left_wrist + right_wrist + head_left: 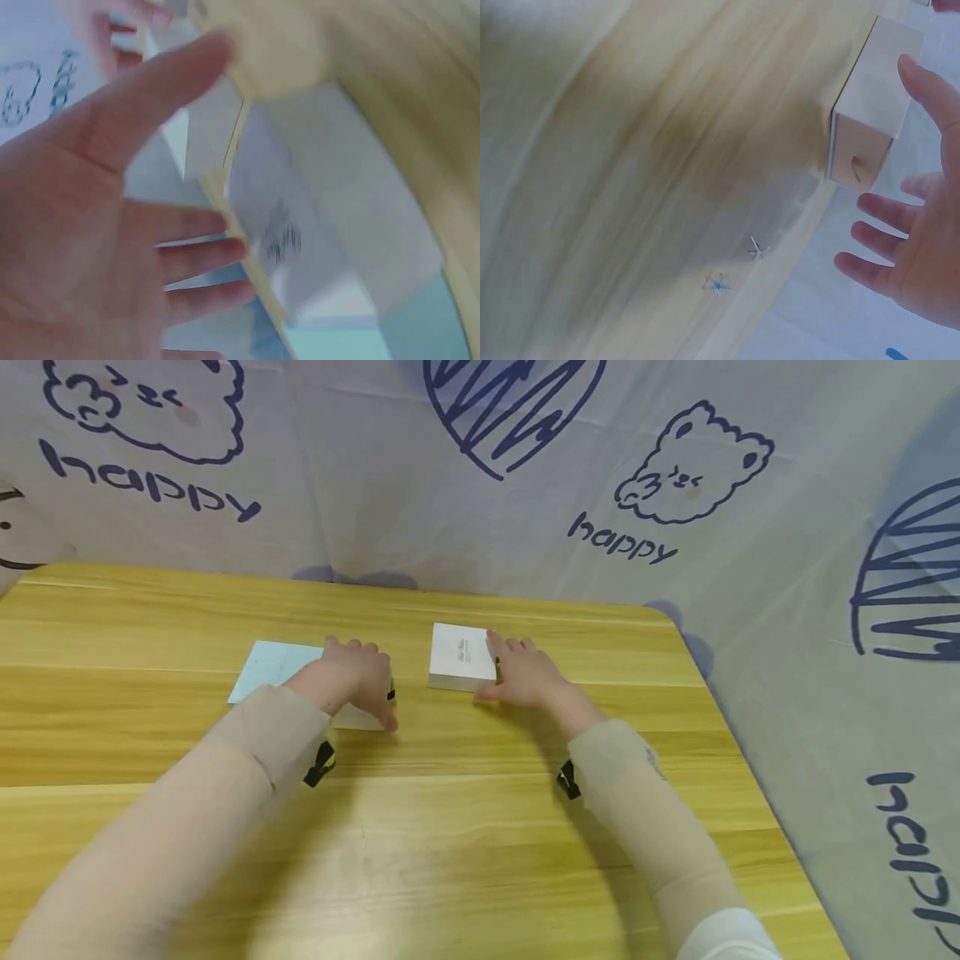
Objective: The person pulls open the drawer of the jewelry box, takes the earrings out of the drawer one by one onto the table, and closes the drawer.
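Observation:
My left hand (352, 672) reaches over a white box (360, 187) with dark printing on its top. The thumb and fingers are spread around it in the left wrist view; contact cannot be told. A light blue box-like piece (273, 668) adjoins that box; whether they are joined is unclear. My right hand (525, 675) is at the right end of a second white box (459, 653), also printed on top. Its thumb and fingers are spread about that end. A small cord loop (857, 169) shows on that box's end face in the right wrist view.
Two tiny star-shaped pieces (756, 249) lie on the wooden table (420, 860) near its far edge in the right wrist view. A white cloth printed with drawings (360, 460) hangs behind the table and along its right side.

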The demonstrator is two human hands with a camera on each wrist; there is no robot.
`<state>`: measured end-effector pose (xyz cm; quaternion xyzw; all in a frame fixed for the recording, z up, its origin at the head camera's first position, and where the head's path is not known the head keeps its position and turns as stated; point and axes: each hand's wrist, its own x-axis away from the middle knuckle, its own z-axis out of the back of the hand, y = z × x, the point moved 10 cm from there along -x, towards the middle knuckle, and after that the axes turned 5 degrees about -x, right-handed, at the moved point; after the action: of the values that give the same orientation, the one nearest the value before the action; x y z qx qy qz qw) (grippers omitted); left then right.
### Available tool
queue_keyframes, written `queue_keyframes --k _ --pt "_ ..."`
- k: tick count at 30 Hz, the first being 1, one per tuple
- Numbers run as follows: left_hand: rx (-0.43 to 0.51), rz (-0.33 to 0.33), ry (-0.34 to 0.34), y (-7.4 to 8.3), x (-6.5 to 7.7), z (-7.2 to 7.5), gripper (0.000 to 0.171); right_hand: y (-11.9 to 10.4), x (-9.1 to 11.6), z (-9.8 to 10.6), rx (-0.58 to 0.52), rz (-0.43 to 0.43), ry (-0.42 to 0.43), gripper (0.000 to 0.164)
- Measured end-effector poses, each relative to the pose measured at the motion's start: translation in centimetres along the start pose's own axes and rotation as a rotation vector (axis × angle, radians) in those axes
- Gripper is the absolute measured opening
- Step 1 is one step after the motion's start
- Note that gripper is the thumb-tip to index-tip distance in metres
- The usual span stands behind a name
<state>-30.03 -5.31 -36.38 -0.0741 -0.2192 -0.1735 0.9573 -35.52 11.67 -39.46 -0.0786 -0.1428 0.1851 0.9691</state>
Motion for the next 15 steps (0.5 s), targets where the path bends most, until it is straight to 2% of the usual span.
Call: queue_keyframes --k 2,4,10,15 --pt "-0.007 -0.006 -0.047 -0.8 0.5 -0.4 0.087 -0.1 0.3 0.2 0.010 0.010 0.007 0.102" --pt "-0.020 -0.012 -0.058 -1.4 0.7 -0.7 0.088 -0.3 0.7 0.5 0.015 0.021 0.012 0.100" --pt "-0.045 -0.023 0.016 -1.5 0.3 -0.9 0.084 -0.6 1.3 0.7 0.021 0.039 0.017 0.094" --pt "-0.051 -0.031 0.043 -0.5 -0.1 -1.0 0.086 -0.1 1.6 0.9 0.030 0.030 0.038 0.087"
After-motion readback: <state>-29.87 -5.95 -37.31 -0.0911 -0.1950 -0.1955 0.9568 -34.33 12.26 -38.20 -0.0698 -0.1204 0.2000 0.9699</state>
